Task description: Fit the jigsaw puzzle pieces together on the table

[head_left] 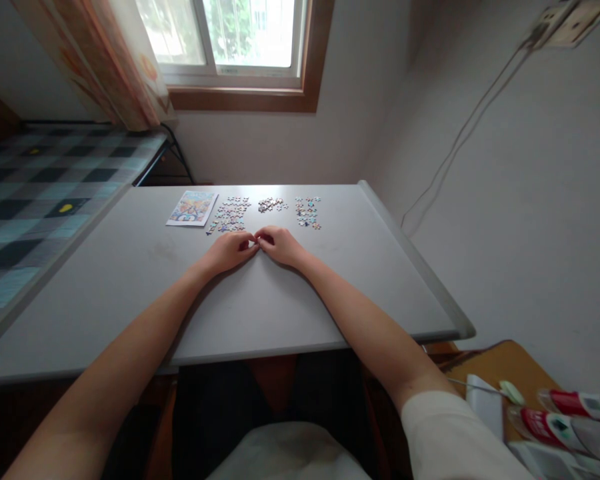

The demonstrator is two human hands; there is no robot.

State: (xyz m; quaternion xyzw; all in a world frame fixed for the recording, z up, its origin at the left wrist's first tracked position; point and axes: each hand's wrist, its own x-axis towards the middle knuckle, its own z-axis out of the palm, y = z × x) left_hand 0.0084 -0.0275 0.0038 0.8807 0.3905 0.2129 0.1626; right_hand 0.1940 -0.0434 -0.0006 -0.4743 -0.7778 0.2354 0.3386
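Note:
My left hand (230,250) and my right hand (281,245) rest low over the white table (260,300), their pinched fingertips meeting in the middle. Whatever lies between the fingers is too small and hidden to make out. Just beyond the left hand, small jigsaw puzzle pieces (233,215) are spread in rough rows. A heaped pile of puzzle pieces (271,205) lies straight ahead of both hands. Past the right hand is another group of puzzle pieces (307,212), also laid out in rows. A colourful printed picture sheet (193,208) lies flat at the left of the pieces.
A bed with a checked cover (55,173) stands left of the table, below a curtain (100,60) and a window (250,33). At lower right, a wooden stool or chair (510,357) holds red-labelled bottles (550,427) and a white device (484,403). A cable (450,150) hangs along the right wall.

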